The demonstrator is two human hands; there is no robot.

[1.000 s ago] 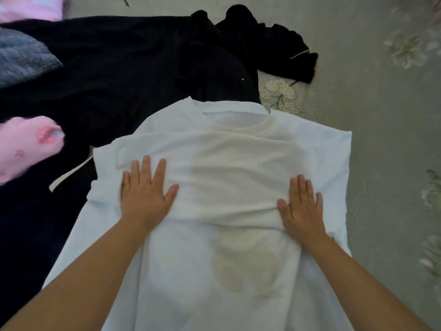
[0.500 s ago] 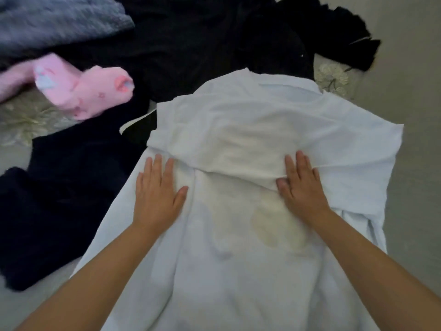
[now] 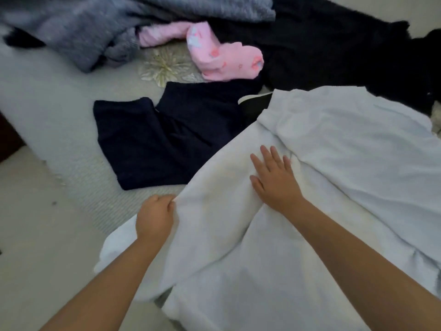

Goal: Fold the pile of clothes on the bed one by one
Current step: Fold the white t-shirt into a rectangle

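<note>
A white shirt (image 3: pixel 334 163) lies spread over the bed, its upper part folded down across the body. My left hand (image 3: pixel 155 217) grips the shirt's left edge with curled fingers. Flat on the middle of the shirt rests my right hand (image 3: pixel 274 177), fingers straight and spread, pressing the cloth near the fold. The rest of the pile lies beyond: a folded navy garment (image 3: pixel 152 142), a pink garment (image 3: pixel 226 60), a grey fuzzy garment (image 3: pixel 95 25) and black clothes (image 3: pixel 346 56).
The bed has a pale grey cover (image 3: pixel 47 111) with a flower pattern (image 3: pixel 164 65). Its left edge runs down the left side, with light floor (image 3: pixel 31 235) beside it.
The view has swung left. My left hand left its flat place on the shirt, moved to the left edge and took hold of it. My right hand stays flat on the shirt.
</note>
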